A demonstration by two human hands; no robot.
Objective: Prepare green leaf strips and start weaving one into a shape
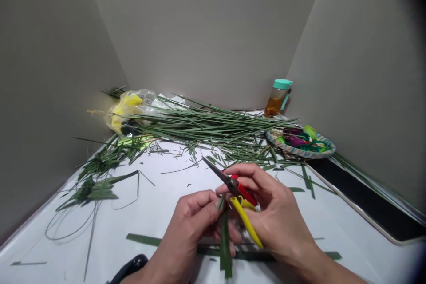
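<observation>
Near the front of the white table, my left hand [196, 222] pinches a folded green leaf strip [225, 244], whose cut ends hang down toward me. Close against it, my right hand [269, 204] is closed around a pair of scissors [244, 193] with one red and one yellow handle. The dark blades point up and to the left, above the left fingertips. My right fingertips also come near the top of the strip; whether they touch it is hidden. A longer green leaf strip [249, 256] lies flat on the table beneath both hands.
Behind lies a large bundle of long green leaves [206, 120], with scraps before it. A plastic bag [129, 108] sits back left, a leaf pile [96, 182] left. At right are a bottle [277, 97], a woven basket [328, 153] and a black-topped flat object [366, 199].
</observation>
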